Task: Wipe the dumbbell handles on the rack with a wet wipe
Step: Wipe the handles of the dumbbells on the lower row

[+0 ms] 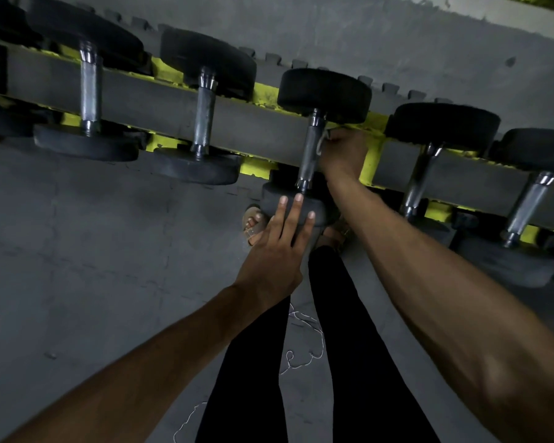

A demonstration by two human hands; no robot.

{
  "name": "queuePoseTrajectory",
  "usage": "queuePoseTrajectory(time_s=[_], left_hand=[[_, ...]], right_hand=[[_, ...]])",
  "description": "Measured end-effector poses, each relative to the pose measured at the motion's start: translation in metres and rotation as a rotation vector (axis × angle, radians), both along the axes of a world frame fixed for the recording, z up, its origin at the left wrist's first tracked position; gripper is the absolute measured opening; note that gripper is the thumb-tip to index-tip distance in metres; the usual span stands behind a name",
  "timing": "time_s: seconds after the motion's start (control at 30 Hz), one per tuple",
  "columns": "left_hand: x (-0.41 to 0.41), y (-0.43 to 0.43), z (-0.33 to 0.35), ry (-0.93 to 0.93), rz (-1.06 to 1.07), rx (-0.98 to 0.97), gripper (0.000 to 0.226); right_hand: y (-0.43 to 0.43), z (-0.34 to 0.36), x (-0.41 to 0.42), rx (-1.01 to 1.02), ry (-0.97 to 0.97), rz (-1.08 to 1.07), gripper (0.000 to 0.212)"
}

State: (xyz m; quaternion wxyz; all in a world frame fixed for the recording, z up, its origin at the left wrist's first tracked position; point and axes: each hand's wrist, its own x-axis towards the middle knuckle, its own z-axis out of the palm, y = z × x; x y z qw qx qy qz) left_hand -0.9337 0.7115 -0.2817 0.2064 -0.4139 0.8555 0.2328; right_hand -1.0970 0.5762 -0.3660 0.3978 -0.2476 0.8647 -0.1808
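Several dumbbells (202,123) lie side by side across a yellow rack (263,94), each with black heads and a bare metal handle spanning the two rails. The row runs from upper left to lower right. Two full dumbbells at the left are untouched.

The left hand (279,247) is wide: its fingers (296,212) are straight and spread, resting flat on the near head (317,207) of the centre dumbbell (323,94). It holds nothing.

The centre handle (309,155) stands just right of these fingertips. A pale wipe (322,143) lies against the right side of this handle, near its far end. The right hand (343,151) holds the wipe, fingers curled round it, and presses it to the metal. How far the fingers wrap the handle cannot be told.

Two more dumbbells sit on the rack at the right, well apart from both hands.

Below the rack, legs (253,362) in black and a sandal (253,225) stand on the grey floor (93,266). A thin white cord (301,356) lies between the legs.
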Motion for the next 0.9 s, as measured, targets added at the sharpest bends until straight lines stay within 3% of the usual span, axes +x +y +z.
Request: queuePoseTrajectory(time_s=[0.13,0.23,0.33,0.43,0.53,0.7,0.9], left_hand=[[0.000,0.001,0.000,0.012,0.004,0.014,0.102],[0.000,0.000,-0.001,0.029,0.018,0.013,0.104],[0.001,0.001,-0.003,0.031,0.010,0.016,0.103],[0.001,0.001,-0.001,0.037,0.020,0.026,0.101],[0.001,0.000,0.000,0.053,0.038,0.039,0.099],[0.002,0.000,-0.002,0.054,0.018,-0.009,0.094],[0.005,0.000,0.000,0.071,0.011,-0.026,0.089]], right_hand=[[0.048,0.006,0.011,0.127,-0.040,0.196,0.021],[0.022,0.002,0.000,0.142,-0.079,0.050,0.021],[-0.009,0.003,0.000,0.023,-0.043,-0.051,0.025],[0.023,0.014,0.012,0.085,0.034,0.062,0.024],[0.045,0.012,0.012,0.169,-0.060,0.146,0.023],[-0.006,0.009,0.003,0.016,0.024,-0.046,0.021],[0.058,0.027,0.025,-0.058,0.026,0.009,0.017]])
